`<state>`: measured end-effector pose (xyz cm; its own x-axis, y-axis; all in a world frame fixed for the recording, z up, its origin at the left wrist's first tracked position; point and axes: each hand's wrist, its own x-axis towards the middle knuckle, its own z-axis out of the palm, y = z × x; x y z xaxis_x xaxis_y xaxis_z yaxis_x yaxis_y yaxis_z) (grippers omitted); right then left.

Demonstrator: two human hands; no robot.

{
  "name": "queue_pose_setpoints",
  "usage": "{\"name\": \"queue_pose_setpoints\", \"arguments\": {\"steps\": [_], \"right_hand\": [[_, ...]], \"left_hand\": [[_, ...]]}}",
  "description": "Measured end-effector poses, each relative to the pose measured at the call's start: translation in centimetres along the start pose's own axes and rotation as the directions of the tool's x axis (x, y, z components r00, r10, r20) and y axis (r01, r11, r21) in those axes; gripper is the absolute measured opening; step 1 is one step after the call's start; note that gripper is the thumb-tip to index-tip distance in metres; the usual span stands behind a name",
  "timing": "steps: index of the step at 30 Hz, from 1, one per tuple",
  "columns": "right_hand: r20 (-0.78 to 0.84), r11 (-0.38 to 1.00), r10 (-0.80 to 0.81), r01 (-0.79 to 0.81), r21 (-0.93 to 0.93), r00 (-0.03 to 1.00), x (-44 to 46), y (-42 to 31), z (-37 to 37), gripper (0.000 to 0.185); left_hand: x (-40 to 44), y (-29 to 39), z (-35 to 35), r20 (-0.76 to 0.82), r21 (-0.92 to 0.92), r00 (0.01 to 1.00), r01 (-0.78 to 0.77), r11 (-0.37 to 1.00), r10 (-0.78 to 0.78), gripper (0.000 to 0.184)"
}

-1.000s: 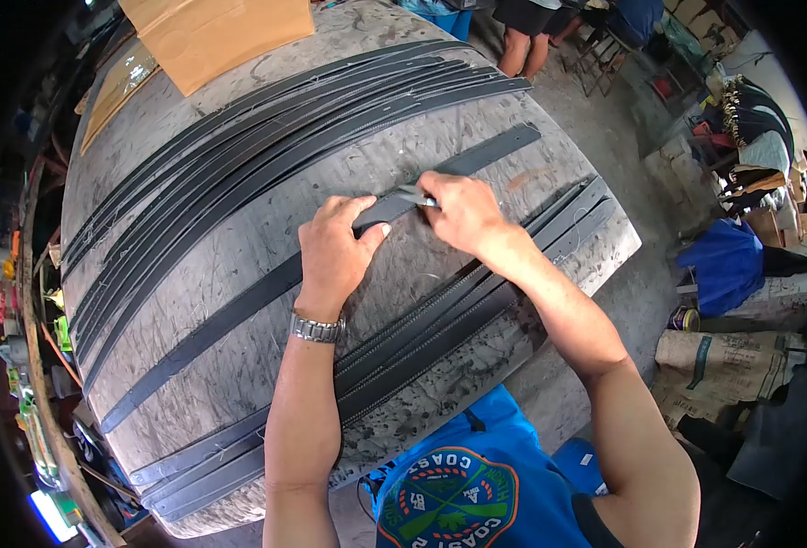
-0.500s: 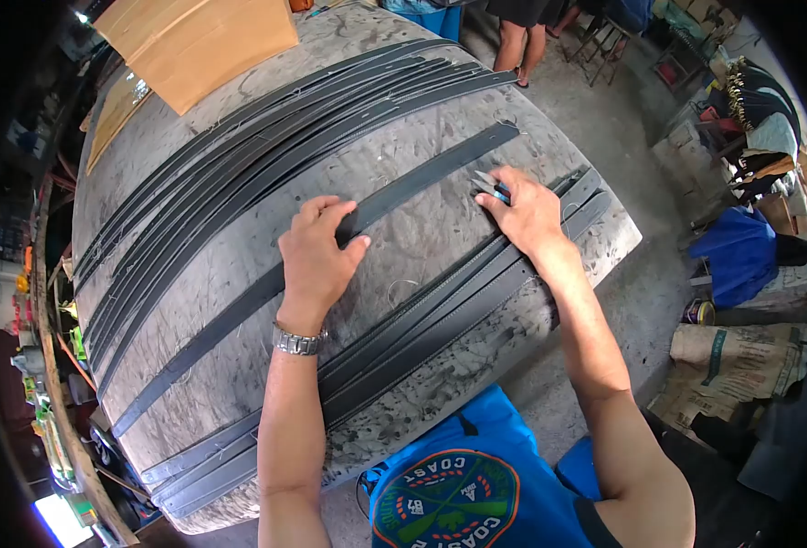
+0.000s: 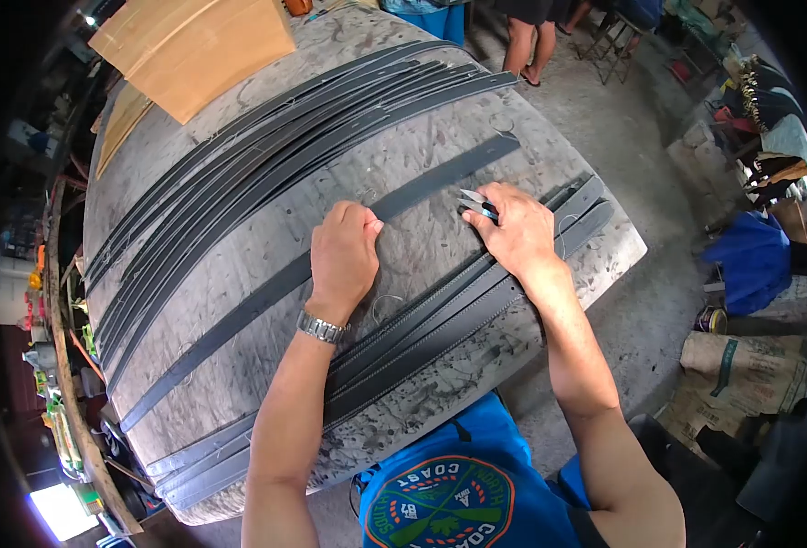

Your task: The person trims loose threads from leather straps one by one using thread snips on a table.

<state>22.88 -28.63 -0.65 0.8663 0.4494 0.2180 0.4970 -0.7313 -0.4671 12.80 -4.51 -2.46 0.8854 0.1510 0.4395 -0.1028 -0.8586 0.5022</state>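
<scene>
My left hand (image 3: 344, 251) is closed in a pinch over a single black strap (image 3: 435, 178) that lies lengthwise across the table. What the fingertips hold, if anything, is too small to make out; a fine loose thread shows close by. My right hand (image 3: 520, 230) grips a pair of small thread snips (image 3: 478, 205), blades pointing left toward my other hand. The snips are just to the near side of the strap, above the tabletop. Beneath my right wrist lies a near bundle of stitched black straps (image 3: 458, 315).
A larger row of black straps (image 3: 266, 155) covers the far side of the worn grey table (image 3: 403, 265). Cardboard (image 3: 193, 55) rests at the far left corner. Loose threads are scattered about. Beyond the table are another person's legs (image 3: 519, 50) and a blue cloth (image 3: 746, 260).
My left hand has gone from thumb and fingers apart to a closed pinch, shifting slightly right along the strap. The snips in my right hand have moved a little left, toward it.
</scene>
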Motion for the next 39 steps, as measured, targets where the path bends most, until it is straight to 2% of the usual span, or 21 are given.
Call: {"name": "queue_pose_setpoints", "arguments": {"steps": [4, 7, 10, 11, 14, 15, 17, 18, 19, 20, 23, 26, 32, 39], "right_hand": [[-0.019, 1.0, -0.013, 0.014, 0.027, 1.0, 0.0, 0.1, 0.0, 0.033], [-0.011, 0.999, 0.006, -0.006, 0.032, 1.0, -0.1, -0.1, -0.2, 0.033], [-0.003, 0.999, 0.017, -0.017, 0.043, 1.0, -0.1, -0.1, -0.3, 0.034], [-0.003, 0.998, 0.019, -0.019, 0.053, 1.0, -0.1, -0.1, -0.2, 0.035], [0.024, 0.996, 0.053, -0.054, 0.069, 0.998, 0.0, -0.6, -0.9, 0.034], [0.037, 0.995, 0.068, -0.07, 0.07, 0.997, 0.0, -0.8, -1.1, 0.034], [-0.065, 0.985, 0.023, -0.011, 0.17, 0.998, -0.5, -1.0, -0.8, 0.032], [-0.114, 0.976, 0.004, 0.021, 0.218, 0.994, -1.0, -1.2, -0.7, 0.031], [-0.098, 0.971, -0.04, 0.062, 0.231, 0.994, -1.5, -1.6, -0.7, 0.032], [-0.063, 0.967, -0.012, 0.027, 0.254, 0.998, -1.9, -2.2, -0.8, 0.032], [0.014, 0.96, 0.045, -0.047, 0.276, 0.999, -2.2, -4.3, -0.4, 0.035], [0.021, 0.948, 0.06, -0.064, 0.313, 0.998, -2.0, -5.0, 0.3, 0.031], [-0.038, 0.939, 0.04, -0.024, 0.344, 0.998, -2.2, -6.0, 0.5, 0.031], [-0.021, 0.936, 0.034, -0.025, 0.35, 0.999, -2.1, -6.5, 0.7, 0.031]], "left_hand": [[-0.9, 0.3, -0.2, -0.009, -0.061, 0.989, 0.148, 0.987, -0.149, 0.013], [0.0, 1.2, -0.8, 0.006, -0.054, 0.999, 0.047, 0.997, -0.047, 0.016], [1.0, 2.7, 0.0, -0.064, 0.097, 0.988, -0.13, 0.987, 0.137, 0.024], [1.1, 2.8, 0.5, -0.007, 0.128, 0.996, -0.086, 0.988, 0.088, 0.028], [1.6, 1.8, 1.7, 0.025, 0.163, 0.995, -0.104, 0.981, 0.101, 0.024], [1.7, 2.1, 1.3, 0.063, 0.12, 0.998, -0.029, 0.992, 0.021, 0.023], [1.7, 2.7, 0.5, 0.154, 0.043, 0.979, 0.127, 0.991, -0.132, 0.022], [1.5, 3.0, 0.1, 0.166, 0.022, 0.975, 0.147, 0.989, -0.149, 0.023], [1.2, 3.2, -0.1, 0.179, 0.001, 0.969, 0.171, 0.985, -0.168, 0.024], [1.0, 3.3, -0.1, 0.193, -0.021, 0.963, 0.196, 0.98, -0.188, 0.025], [0.6, 2.3, 0.5, 0.128, -0.159, 0.989, 0.099, 0.982, -0.079, 0.025], [1.0, 2.5, -0.2, 0.229, -0.276, 0.968, 0.169, 0.946, -0.106, 0.023], [1.2, 2.4, -0.4, 0.172, -0.409, 0.97, 0.228, 0.883, -0.171, 0.021], [1.2, 2.8, -1.1, 0.171, -0.452, 0.967, 0.245, 0.858, -0.187, 0.019]]}}
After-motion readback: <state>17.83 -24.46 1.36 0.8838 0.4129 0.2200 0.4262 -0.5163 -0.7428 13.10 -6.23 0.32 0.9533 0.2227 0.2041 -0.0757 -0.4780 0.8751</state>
